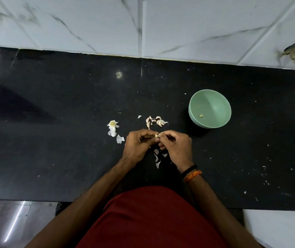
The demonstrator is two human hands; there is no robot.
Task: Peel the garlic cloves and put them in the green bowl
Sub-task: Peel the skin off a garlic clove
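Pinching a single garlic clove [156, 135] between them, the left hand [137, 145] and the right hand [176, 146] met low over the black desk [53, 140], probably so that torn skin would drop straight down; loose peel scraps [157, 159] lay on the desk directly beneath. The left fingers [145, 134] were pressed together on the clove, seemingly to steady it, while the right fingers [166, 134] pinched a pale flap of skin at its far side, apparently pulling it away. The clove sat at the fingertips, between both thumbs, not in either palm. Unpeeled cloves [156, 121] waited in a cluster just beyond the hands, within easy reach. The green bowl [195, 106] stood nearby to the right, holding one small peeled clove [201, 115]. The garlic base and husk [113, 127] lay apart to the left
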